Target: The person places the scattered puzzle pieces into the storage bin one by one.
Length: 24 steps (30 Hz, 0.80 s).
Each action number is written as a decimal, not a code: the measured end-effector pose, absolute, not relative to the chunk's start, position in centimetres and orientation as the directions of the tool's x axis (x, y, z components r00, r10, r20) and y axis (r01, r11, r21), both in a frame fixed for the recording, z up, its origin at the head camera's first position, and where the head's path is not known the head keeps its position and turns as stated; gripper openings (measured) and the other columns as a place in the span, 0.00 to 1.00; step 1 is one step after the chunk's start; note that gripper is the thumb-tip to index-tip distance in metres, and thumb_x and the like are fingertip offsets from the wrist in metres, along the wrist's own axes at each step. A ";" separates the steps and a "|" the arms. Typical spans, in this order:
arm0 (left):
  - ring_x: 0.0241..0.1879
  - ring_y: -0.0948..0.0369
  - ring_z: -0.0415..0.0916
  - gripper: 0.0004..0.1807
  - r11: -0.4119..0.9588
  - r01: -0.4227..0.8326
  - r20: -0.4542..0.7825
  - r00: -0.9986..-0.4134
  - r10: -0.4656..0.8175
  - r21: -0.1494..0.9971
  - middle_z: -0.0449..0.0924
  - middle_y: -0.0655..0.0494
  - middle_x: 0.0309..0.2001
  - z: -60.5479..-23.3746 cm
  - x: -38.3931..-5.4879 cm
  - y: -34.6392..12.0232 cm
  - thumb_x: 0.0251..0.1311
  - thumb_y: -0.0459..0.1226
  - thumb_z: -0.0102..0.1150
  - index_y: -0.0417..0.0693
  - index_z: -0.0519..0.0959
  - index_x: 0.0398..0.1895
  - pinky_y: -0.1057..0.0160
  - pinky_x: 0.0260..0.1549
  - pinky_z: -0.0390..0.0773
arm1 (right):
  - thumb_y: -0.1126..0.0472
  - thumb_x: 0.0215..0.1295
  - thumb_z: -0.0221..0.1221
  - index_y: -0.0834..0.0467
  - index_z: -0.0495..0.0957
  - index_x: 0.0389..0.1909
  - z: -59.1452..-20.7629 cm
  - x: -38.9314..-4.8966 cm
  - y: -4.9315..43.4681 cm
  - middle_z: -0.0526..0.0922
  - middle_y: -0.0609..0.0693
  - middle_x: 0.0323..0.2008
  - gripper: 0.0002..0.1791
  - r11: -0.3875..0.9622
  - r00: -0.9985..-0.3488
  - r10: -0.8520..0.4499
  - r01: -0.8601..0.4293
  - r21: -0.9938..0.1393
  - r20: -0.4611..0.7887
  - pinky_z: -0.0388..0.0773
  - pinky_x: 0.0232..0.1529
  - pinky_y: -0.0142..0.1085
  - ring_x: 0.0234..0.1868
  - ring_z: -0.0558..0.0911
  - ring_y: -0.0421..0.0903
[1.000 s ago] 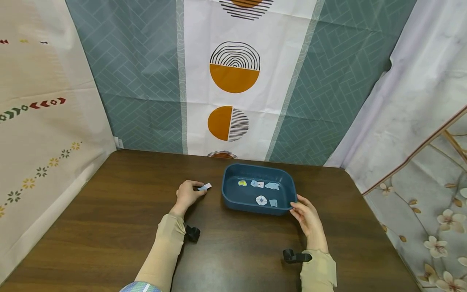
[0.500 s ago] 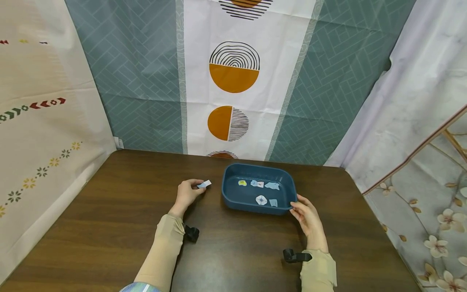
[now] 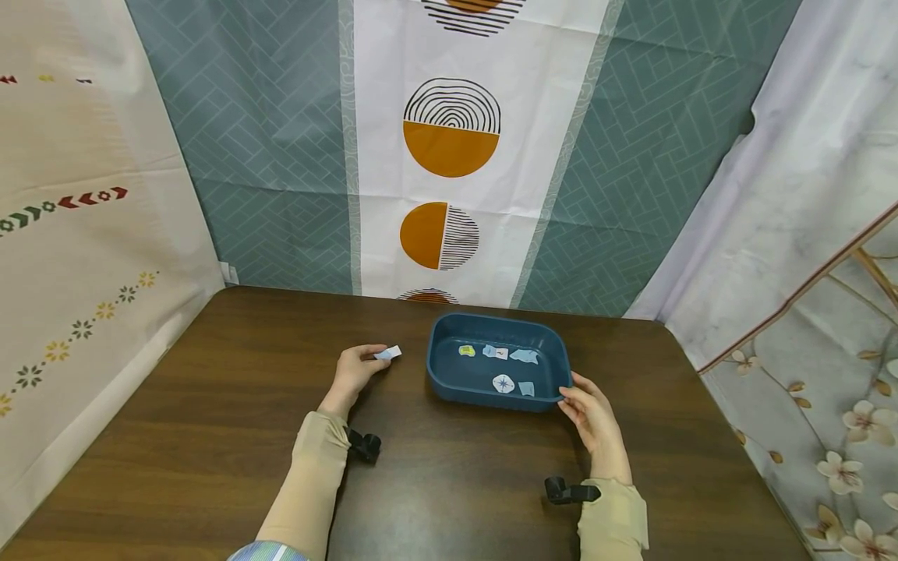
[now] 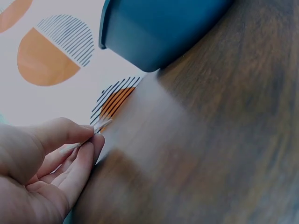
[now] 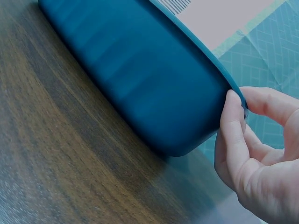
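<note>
Between thumb and fingers my left hand (image 3: 353,371) pinches a small flat light-blue and white cut-out (image 3: 389,353), to the left of the blue bin. Edge-on, the same cut-out (image 4: 103,124) shows as a thin sliver in the left wrist view. My right hand (image 3: 591,411) grips the near right corner of the bin (image 3: 484,396) by its rim; the right wrist view shows thumb and fingers (image 5: 232,112) on either side of that rim. Inside the bin lie several small flat cut-outs: a yellow-green one (image 3: 466,351), a compass-rose one (image 3: 503,383) and pale blue ones (image 3: 523,356).
The bin stands on a brown wooden table (image 3: 449,475), towards its back edge. Behind hangs a green and white patterned cloth (image 3: 295,156). More cloth hangs at the left (image 3: 91,257) and right (image 3: 793,327). Each wrist wears a black strap mount (image 3: 365,446).
My left hand has drawn slightly to the left with the cut-out, which now shows more of its face. The right hand and the bin stay in place.
</note>
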<state>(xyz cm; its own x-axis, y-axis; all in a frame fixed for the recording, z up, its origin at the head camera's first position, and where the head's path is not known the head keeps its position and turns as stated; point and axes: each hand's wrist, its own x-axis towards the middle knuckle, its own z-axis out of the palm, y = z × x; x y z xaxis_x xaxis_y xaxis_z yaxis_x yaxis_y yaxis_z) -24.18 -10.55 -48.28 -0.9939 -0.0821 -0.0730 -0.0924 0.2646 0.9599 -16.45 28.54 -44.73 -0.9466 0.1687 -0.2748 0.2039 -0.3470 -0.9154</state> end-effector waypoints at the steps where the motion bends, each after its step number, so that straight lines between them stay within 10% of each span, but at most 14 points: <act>1: 0.48 0.53 0.77 0.20 0.258 -0.099 -0.080 -0.994 -0.080 0.961 0.77 0.35 0.55 -48.3 -24.2 -10.6 0.59 0.29 0.63 0.33 0.79 0.55 0.71 0.37 0.73 | 0.75 0.66 0.50 0.55 0.69 0.49 -44.7 -16.4 28.6 0.78 0.42 0.23 0.16 -0.348 -0.946 0.170 0.204 -0.915 -0.275 0.79 0.34 0.24 0.25 0.76 0.35; 12: 0.36 0.68 0.71 0.23 0.141 -0.139 -0.136 -0.990 -0.037 0.980 0.77 0.45 0.47 -47.8 -23.8 -11.2 0.58 0.29 0.64 0.31 0.77 0.58 0.75 0.34 0.74 | 0.75 0.66 0.50 0.53 0.72 0.45 -45.0 -16.4 28.6 0.78 0.42 0.23 0.15 -0.354 -0.951 0.172 0.185 -0.917 -0.258 0.79 0.34 0.24 0.24 0.77 0.35; 24: 0.60 0.51 0.66 0.24 0.158 -0.134 -0.145 -0.988 0.057 0.978 0.69 0.37 0.63 -45.1 -23.5 -10.9 0.63 0.34 0.62 0.35 0.74 0.62 0.64 0.54 0.73 | 0.74 0.67 0.50 0.56 0.68 0.53 -45.0 -16.6 28.7 0.78 0.42 0.24 0.17 -0.328 -0.949 0.171 0.197 -0.924 -0.263 0.79 0.35 0.24 0.25 0.76 0.34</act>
